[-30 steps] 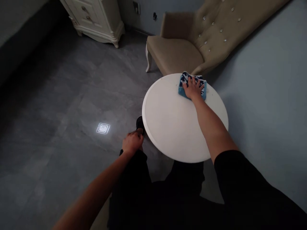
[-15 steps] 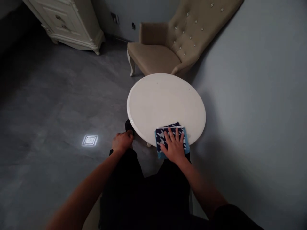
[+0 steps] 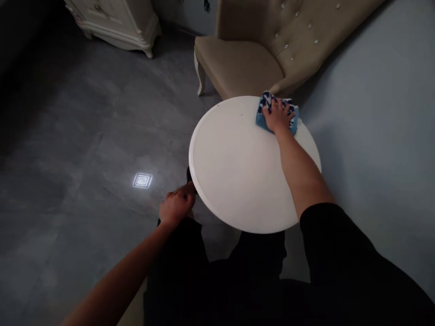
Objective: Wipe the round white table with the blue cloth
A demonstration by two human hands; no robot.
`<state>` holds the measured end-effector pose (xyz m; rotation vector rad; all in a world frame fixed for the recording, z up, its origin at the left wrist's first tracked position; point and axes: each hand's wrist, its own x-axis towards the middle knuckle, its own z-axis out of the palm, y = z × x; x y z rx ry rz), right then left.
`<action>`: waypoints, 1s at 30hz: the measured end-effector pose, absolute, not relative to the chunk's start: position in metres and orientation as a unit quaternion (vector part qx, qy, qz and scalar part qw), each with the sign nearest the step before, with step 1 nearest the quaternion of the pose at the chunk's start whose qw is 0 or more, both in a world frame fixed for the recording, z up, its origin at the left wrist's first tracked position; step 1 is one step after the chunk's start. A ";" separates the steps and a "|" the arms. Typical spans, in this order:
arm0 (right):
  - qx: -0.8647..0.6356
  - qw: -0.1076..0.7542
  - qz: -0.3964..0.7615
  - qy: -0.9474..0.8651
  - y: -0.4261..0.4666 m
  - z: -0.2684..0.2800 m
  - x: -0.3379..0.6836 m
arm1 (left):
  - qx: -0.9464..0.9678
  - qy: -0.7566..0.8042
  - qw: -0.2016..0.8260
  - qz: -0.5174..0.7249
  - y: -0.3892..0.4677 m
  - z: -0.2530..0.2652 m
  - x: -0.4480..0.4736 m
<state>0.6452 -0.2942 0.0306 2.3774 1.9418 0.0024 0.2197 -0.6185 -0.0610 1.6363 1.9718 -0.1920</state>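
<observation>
My right hand point(image 3: 277, 117) lies with spread fingers on a folded cloth point(image 3: 261, 119), pressing it onto the tabletop near the far right edge. The cloth has a dark blue and white pattern on top, a light blue border, and looks slightly bunched. Beneath it is a round white table point(image 3: 234, 167), with a few small dark specks by its far rim. My left hand point(image 3: 175, 207) rests on my left knee, fingers curled in, just off the table's left edge. Nothing shows in it, though its palm side is hidden.
Behind the table stands a tan armchair point(image 3: 238, 61) with a buttoned back, close to the far rim. A pale wall point(image 3: 380, 136) runs along the right. A white cabinet point(image 3: 118, 22) stands far left. A bright square light patch point(image 3: 142, 180) falls on the grey floor point(image 3: 84, 158).
My right hand has pushed the cloth from the table's near edge to its far right side, the arm now stretched across the top. The left hand stays at the knee. My view has shifted slightly.
</observation>
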 end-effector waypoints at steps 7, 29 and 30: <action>0.780 0.068 0.012 0.622 -0.286 0.018 0.660 | 0.615 0.735 0.275 -0.080 -0.617 -0.065 0.228; 0.738 0.018 -0.027 0.674 -0.653 0.022 0.611 | 0.660 0.702 0.254 -0.091 -0.639 -0.063 0.244; 0.747 0.023 -0.029 0.664 -0.616 0.025 0.621 | 0.653 0.705 0.260 -0.090 -0.637 -0.062 0.243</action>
